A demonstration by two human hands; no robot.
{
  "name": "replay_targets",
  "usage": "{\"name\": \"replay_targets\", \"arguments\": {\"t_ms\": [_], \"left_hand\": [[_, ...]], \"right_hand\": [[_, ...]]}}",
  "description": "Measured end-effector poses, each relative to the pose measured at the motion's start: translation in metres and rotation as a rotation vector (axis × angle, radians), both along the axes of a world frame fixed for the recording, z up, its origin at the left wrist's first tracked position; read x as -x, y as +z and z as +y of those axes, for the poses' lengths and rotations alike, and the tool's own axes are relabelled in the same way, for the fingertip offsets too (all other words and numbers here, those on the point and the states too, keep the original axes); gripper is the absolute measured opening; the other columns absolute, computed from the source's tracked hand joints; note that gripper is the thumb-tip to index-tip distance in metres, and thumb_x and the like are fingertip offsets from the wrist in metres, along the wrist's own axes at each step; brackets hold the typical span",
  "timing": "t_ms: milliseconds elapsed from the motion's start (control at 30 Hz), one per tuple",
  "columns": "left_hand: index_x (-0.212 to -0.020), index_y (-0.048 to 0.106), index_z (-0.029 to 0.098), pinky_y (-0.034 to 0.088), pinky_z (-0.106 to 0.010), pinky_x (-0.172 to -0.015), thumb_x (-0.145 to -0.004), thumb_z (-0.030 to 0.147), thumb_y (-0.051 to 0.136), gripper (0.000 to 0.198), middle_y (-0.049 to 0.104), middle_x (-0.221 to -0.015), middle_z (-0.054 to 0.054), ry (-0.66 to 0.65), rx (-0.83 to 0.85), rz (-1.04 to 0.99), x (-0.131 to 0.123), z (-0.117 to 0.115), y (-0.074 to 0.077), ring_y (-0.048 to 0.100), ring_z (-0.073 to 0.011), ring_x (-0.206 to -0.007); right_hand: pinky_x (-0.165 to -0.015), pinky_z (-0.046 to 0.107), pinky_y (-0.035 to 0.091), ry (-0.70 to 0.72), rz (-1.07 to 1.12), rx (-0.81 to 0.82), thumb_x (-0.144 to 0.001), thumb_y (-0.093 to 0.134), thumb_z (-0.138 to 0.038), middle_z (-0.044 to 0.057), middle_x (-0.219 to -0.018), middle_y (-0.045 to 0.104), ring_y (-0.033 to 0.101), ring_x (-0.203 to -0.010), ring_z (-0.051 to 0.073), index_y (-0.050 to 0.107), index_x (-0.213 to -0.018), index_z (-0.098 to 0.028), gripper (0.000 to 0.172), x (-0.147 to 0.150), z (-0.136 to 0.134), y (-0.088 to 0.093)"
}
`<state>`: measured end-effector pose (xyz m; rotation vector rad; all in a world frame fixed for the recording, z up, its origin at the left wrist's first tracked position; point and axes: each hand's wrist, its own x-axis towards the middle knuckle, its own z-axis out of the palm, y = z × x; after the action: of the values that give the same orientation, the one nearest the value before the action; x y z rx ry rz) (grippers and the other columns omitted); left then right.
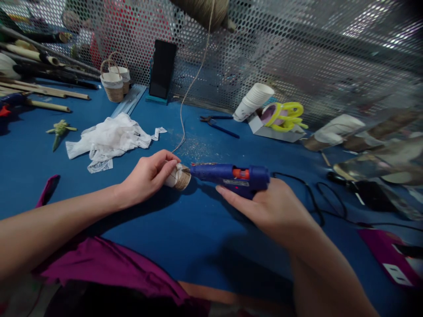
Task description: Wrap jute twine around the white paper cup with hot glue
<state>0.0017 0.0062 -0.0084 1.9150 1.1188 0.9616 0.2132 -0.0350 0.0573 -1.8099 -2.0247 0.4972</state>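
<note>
My left hand (148, 178) is closed around a small paper cup (178, 177) that lies tilted over the blue table, its lower part wrapped in tan twine. A line of twine (183, 119) runs from the cup up to a large spool (205, 11) at the top. In my right hand (272, 207) is a blue hot glue gun (228, 176), its nozzle pointing left at the twine-wrapped part of the cup. Whether the nozzle touches the twine I cannot tell. A small red light glows on the gun's side.
White lace (114, 136) lies in a heap at left, behind it two twine-wrapped mini baskets (113, 86) and a phone (162, 68) on a stand. Pliers (220, 124), stacked paper cups (254, 101) and a box with yellow pipe cleaners (286, 116) sit at the back. A black cord (310, 193) trails right.
</note>
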Motion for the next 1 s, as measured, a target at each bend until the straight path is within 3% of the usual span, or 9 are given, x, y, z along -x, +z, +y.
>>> {"name": "replay_targets", "arguments": {"t_ms": [233,467,733,1000], "left_hand": [[-0.092,0.057,0.012,0.037,-0.019,-0.049,-0.088,0.031,0.039,0.026,0.057,-0.066,-0.001,-0.001,-0.020,0.010,-0.0012,0.0010,0.0011,0.047,-0.0091,-0.054],[-0.092,0.057,0.011,0.037,-0.019,-0.049,-0.088,0.029,0.039,0.025,0.058,-0.067,-0.001,0.006,-0.028,0.023,-0.0001,0.0019,0.0024,0.047,-0.0090,-0.055],[-0.093,0.058,0.012,0.036,-0.019,-0.049,-0.088,0.029,0.039,0.026,0.058,-0.067,-0.001,0.027,-0.035,0.047,0.0008,0.0025,0.0013,0.047,-0.0089,-0.055],[-0.092,0.057,0.012,0.037,-0.018,-0.048,-0.088,0.030,0.040,0.025,0.057,-0.065,0.000,-0.003,-0.038,0.013,-0.0001,0.0013,0.0006,0.048,-0.0087,-0.053]], "right_hand": [[-0.042,0.029,0.040,-0.060,-0.062,0.082,-0.067,0.053,-0.049,0.005,-0.054,0.062,0.057,-0.055,0.022,0.063,-0.063,-0.018,0.032,0.0021,-0.0011,0.0032],[-0.050,0.028,0.046,0.067,0.040,0.038,-0.070,0.055,-0.038,0.002,-0.059,0.066,0.059,-0.055,0.019,0.064,-0.064,-0.020,0.021,0.0037,-0.0030,0.0065],[-0.054,0.030,0.046,0.078,0.047,0.081,-0.069,0.053,-0.037,0.003,-0.061,0.067,0.060,-0.057,0.021,0.065,-0.067,-0.019,0.022,0.0039,-0.0033,0.0065],[-0.044,0.032,0.040,-0.085,-0.034,0.111,-0.064,0.052,-0.049,0.006,-0.055,0.061,0.056,-0.057,0.024,0.060,-0.060,-0.019,0.032,0.0031,-0.0001,0.0055]]}}
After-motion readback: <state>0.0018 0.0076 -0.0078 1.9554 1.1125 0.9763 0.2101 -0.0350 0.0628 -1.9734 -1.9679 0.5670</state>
